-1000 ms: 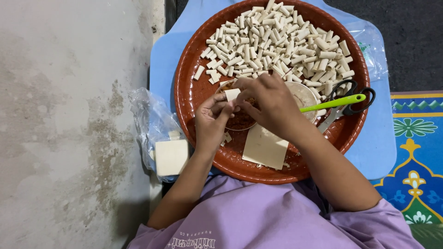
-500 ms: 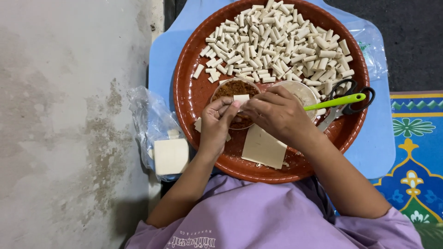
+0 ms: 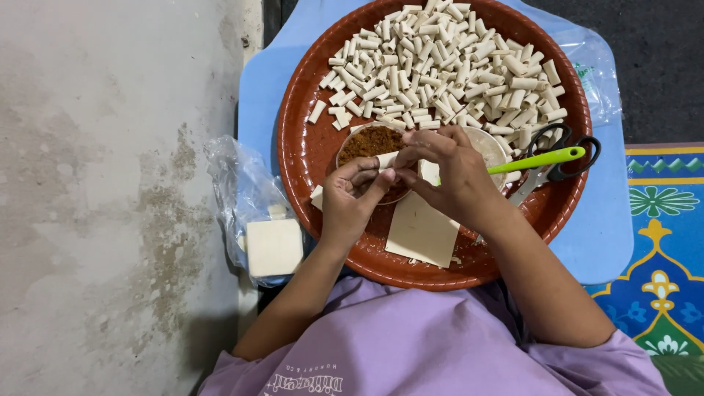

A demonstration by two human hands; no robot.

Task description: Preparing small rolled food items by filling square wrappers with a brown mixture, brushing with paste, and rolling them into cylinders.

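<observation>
Both hands, left hand point(image 3: 352, 202) and right hand point(image 3: 447, 176), pinch a small wrapper point(image 3: 386, 159) over the filling bowl point(image 3: 370, 141).

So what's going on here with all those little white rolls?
A person in a purple shirt is pinching a small pale wrapper piece between left hand and right hand, over a bowl of brown filling. All this sits on a round brown tray heaped with finished small rolls. Flat wrapper sheets, scissors and a green-handled tool lie on the tray too.

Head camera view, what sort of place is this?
Probably a home floor used for hand-making snacks: a stained concrete floor, a patterned mat, and a round brown tray piled with small pastry rolls.
</observation>
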